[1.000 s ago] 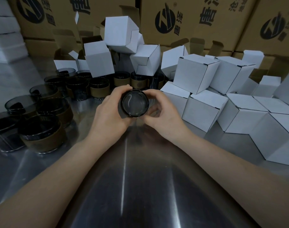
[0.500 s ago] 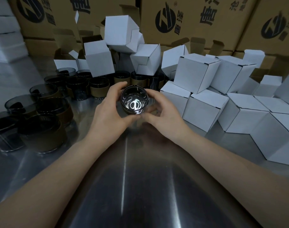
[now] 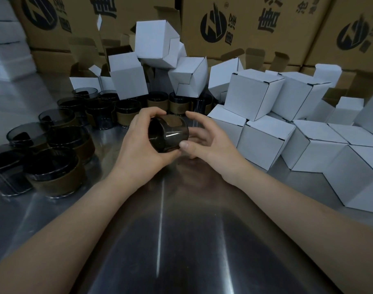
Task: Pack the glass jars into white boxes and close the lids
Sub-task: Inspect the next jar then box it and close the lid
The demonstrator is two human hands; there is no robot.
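Observation:
A dark smoked glass jar [image 3: 168,135] lies on its side above the steel table, held between both hands. My left hand [image 3: 142,143] curls round its left end, fingers over the top and thumb underneath. My right hand [image 3: 204,137] touches the jar's right end with its thumb tip, and its fingers curve loosely behind the jar. Several more glass jars [image 3: 53,166], most with brown sleeves, stand at the left. Closed white boxes [image 3: 264,141] are piled at the right, and open white boxes [image 3: 128,77] lie heaped at the back.
The steel table [image 3: 181,240] stretches bare toward me. Large brown cartons [image 3: 245,26] form a wall behind the boxes. A stack of flat white sheets [image 3: 5,45] sits at the far left.
The jar was facing me end-on; it has been turned so its side wall shows. My right hand has loosened from a full grip to a thumb touch.

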